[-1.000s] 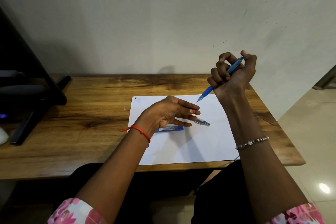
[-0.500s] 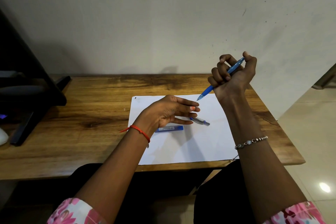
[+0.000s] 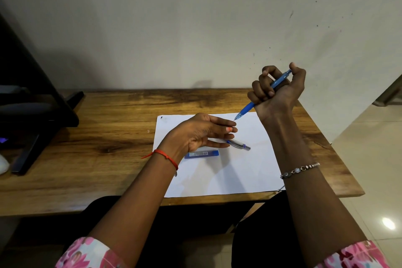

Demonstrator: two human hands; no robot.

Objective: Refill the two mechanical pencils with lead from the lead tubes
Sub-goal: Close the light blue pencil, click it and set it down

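Observation:
My right hand [image 3: 277, 91] is raised above the desk's far right and fisted around a blue mechanical pencil [image 3: 248, 109], tip pointing down-left and thumb on its top end. My left hand [image 3: 195, 135] hovers over the white paper [image 3: 239, 176]. Its thumb and forefinger are pressed together just below the pencil tip, and the other fingers are spread. Whether a lead sits in that pinch is too small to tell. A second, clear-and-purple pencil [image 3: 239, 144] lies on the paper, partly under my left fingers. A blue lead tube [image 3: 202, 154] lies flat by my left wrist.
The wooden desk [image 3: 97, 137] stands against a plain wall. A black stand or monitor base [image 3: 39, 115] fills its left end, with a white object [image 3: 3, 164] at the left edge. The desk's right edge drops to a tiled floor [image 3: 374, 159].
My left hand has lifted slightly and its pinched fingertips have come closer to the blue pencil's tip. My right hand has barely moved.

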